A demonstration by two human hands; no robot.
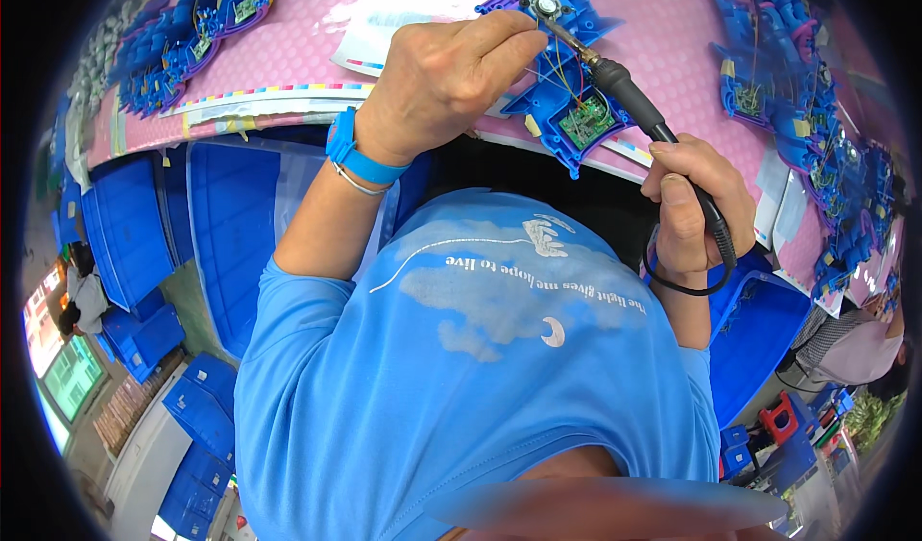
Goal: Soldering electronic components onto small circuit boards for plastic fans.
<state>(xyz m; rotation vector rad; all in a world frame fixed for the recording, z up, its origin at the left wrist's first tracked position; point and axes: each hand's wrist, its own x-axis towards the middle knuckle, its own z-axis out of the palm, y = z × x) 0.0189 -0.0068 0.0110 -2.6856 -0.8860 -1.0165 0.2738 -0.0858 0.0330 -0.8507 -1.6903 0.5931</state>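
My right hand (706, 200) grips a black-handled soldering iron (626, 91) whose metal tip points up and left. That tip reaches a small round speaker (545, 6) set in a blue plastic housing half (552, 104). Close beside the speaker, my left hand (451, 75) is closed in a pinch; whatever its fingertips hold is hidden. Thin coloured wires run from the speaker toward a green circuit board (586, 118) in the lower part of the same housing. The iron's black cord (715, 224) loops below my right hand.
More blue housings with boards and wires lie at the left (197, 41) and right (759, 70) on the pink patterned tabletop (298, 12). White printed sheets (384, 22) lie on it. Blue bins (230, 233) stand below the table edge. Other people sit in the background.
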